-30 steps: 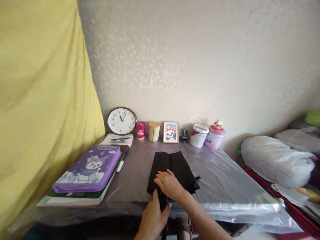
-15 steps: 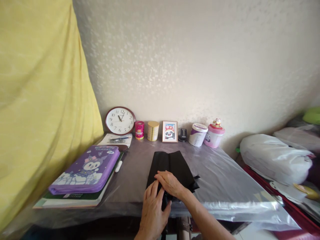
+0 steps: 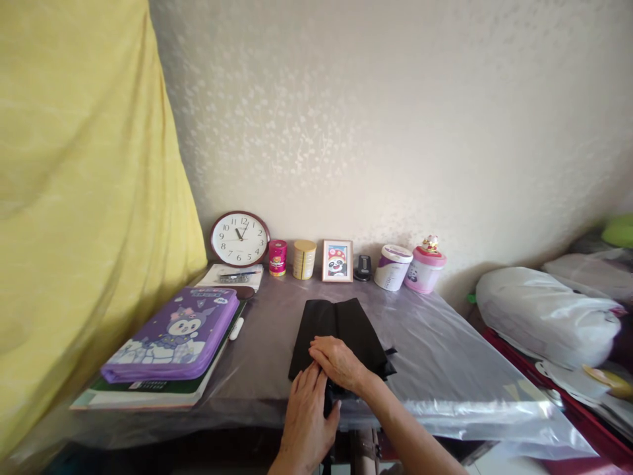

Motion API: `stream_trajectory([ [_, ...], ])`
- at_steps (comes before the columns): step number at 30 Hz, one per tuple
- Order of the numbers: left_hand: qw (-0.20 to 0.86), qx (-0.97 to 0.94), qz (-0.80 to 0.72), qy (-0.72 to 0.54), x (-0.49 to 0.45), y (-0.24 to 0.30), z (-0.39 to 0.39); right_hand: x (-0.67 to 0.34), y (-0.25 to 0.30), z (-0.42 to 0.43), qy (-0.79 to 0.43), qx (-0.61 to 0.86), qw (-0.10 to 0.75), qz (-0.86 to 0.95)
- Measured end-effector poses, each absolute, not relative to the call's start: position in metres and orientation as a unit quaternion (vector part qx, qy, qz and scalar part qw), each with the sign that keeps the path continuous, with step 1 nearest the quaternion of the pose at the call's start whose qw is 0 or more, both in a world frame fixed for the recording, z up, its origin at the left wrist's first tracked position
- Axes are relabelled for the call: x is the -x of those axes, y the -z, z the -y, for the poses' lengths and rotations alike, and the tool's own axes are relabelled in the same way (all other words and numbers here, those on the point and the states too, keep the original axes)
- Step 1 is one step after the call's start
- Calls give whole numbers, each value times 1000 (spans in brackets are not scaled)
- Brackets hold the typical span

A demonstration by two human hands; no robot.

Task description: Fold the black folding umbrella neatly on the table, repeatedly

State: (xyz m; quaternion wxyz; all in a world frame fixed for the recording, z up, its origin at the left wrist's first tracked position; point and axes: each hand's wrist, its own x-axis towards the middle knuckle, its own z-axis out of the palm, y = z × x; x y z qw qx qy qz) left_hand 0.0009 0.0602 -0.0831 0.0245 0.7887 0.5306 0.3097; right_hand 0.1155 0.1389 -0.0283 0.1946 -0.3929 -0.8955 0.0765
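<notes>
Head view: the black cloth (image 3: 357, 323) lies folded on the table (image 3: 262, 356), near its front edge, in line with the picture frame (image 3: 337, 261) behind. The right hand (image 3: 339, 364) rests palm down upon it, fingers together and slightly bent; any grip beneath cannot be told. The left hand (image 3: 307, 415) is extended, thumb apart, beside a narrow dark part; its hold cannot be told. Its fingertips touch the right hand's fingers. One second earlier, the left hand was lower, its thumb and a finger spread about the dark part. Cloth and right hand show little change. The purple case (image 3: 178, 336) remains at left.
</notes>
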Motion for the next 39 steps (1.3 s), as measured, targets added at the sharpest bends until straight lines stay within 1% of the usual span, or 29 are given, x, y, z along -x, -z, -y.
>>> stream_trajectory([
  [3,43,-784,-539,-304,-2,79,-59,-118,36,-145,-59,393,209,893],
  [8,82,-772,-556,-298,-4,74,-58,-120,39,-157,-48,424,203,881],
  [13,120,-752,-569,-311,-6,72,-58,-116,35,-175,-37,455,167,874],
  [20,157,-747,-575,-296,-6,69,-59,-104,32,-209,-17,504,105,857],
  [25,172,-745,-570,-301,-6,70,-59,-96,28,-231,12,535,80,841],
  [27,164,-746,-564,-314,-6,72,-60,-95,27,-234,34,546,85,833],
  [30,143,-746,-560,-331,-7,74,-60,-92,25,-233,71,524,125,840],
  [33,134,-745,-564,-330,-8,75,-60,-90,23,-232,69,505,160,845],
  [39,132,-748,-562,-327,-8,76,-60,-92,16,-250,15,572,136,809],
])
